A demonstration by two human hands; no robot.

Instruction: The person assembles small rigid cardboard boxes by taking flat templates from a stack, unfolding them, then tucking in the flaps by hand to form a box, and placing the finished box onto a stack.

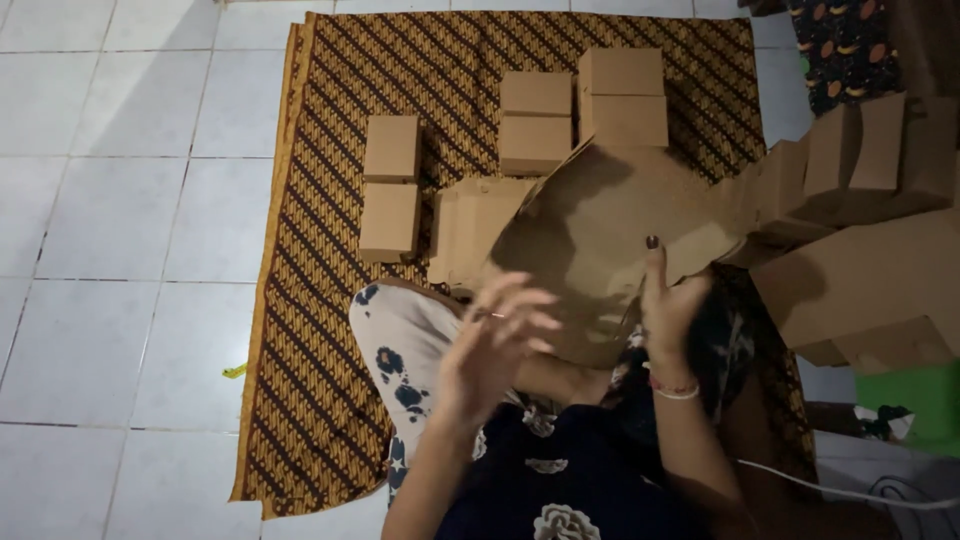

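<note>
A flat, unfolded brown cardboard box blank point(610, 215) is held up over my lap. My right hand point(668, 300) grips its lower edge, thumb up against the card. My left hand point(492, 345) hovers just left of the blank with fingers spread and blurred, holding nothing; a ring shows on one finger. Whether its fingertips touch the card I cannot tell. A second flat folded cardboard piece point(470, 225) lies partly behind the blank on the patterned cloth point(320, 330).
Several closed brown cardboard boxes point(535, 120) stand in pairs on the brown batik cloth ahead. A heap of cardboard blanks point(870, 270) lies at the right. White floor tiles point(120, 250) spread to the left. A white cable point(840, 490) runs at lower right.
</note>
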